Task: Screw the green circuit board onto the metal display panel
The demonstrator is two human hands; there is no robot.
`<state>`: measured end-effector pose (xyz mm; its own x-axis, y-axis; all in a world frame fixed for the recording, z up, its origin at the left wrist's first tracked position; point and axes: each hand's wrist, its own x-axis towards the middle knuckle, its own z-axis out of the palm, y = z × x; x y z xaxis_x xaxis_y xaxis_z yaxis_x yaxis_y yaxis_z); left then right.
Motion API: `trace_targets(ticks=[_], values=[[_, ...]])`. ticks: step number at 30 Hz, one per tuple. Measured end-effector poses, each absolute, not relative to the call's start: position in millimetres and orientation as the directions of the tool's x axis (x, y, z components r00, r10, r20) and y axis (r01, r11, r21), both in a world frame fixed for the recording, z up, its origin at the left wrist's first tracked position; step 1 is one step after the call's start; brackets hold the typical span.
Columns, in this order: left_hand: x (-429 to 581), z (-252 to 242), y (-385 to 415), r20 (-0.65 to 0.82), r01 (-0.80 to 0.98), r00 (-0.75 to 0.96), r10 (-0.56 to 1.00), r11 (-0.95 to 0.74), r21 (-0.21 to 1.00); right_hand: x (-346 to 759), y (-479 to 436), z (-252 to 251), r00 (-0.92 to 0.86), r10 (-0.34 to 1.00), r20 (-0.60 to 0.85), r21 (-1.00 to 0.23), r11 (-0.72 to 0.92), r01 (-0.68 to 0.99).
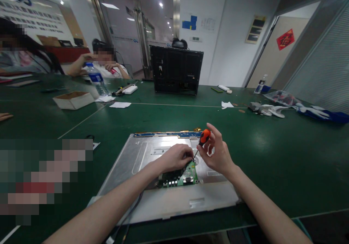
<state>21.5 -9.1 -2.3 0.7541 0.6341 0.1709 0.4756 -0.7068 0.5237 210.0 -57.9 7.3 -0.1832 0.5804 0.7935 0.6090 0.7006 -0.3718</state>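
Observation:
A metal display panel (125, 164) lies flat in front of me, with a green circuit board (192, 171) on its back and a blue circuit strip (158, 135) along the far edge. My right hand (216, 151) grips a screwdriver (205, 137) by its orange and black handle. The shaft slants down to the left, and its tip meets the far corner of the green board. Close by the tip, the fingers of my left hand (178, 157) are pinched together over the board. What they hold, if anything, is hidden. Dark cables show beneath that hand.
A black monitor housing (177, 69) stands at the back. Left of it are a water bottle (96, 78) and an open box (73, 100). White gloves (272, 110) and a plastic bag (282, 97) lie at the right. A person (102, 60) sits across the table.

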Motion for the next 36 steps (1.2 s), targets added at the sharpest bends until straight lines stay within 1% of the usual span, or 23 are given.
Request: trace_targets(ticks=[7, 17, 20, 27, 36], values=[[22.2, -3.7, -8.4, 0.176, 0.467, 0.758, 0.628, -0.712, 0.525, 208.3, -56.9, 6.2, -0.166, 0.587, 0.793, -0.411, 0.715, 0.566], [22.2, -1.5, -9.7, 0.169, 0.467, 0.759, 0.629, -0.706, 0.532, 209.6, -58.1, 8.3, -0.170, 0.614, 0.771, -0.393, 0.669, 0.631], [22.2, -1.2, -10.1, 0.167, 0.467, 0.757, 0.631, -0.703, 0.536, 210.0, -58.1, 8.6, -0.169, 0.604, 0.779, -0.386, 0.675, 0.629], [21.9, -0.3, -9.5, 0.167, 0.465, 0.758, 0.631, -0.701, 0.540, 211.9, -55.0, 5.9, -0.111, 0.598, 0.794, -0.399, 0.650, 0.647], [21.4, -2.6, -8.9, 0.160, 0.470, 0.758, 0.632, -0.700, 0.537, 209.8, -58.3, 11.9, -0.171, 0.574, 0.800, -0.378, 0.706, 0.599]])
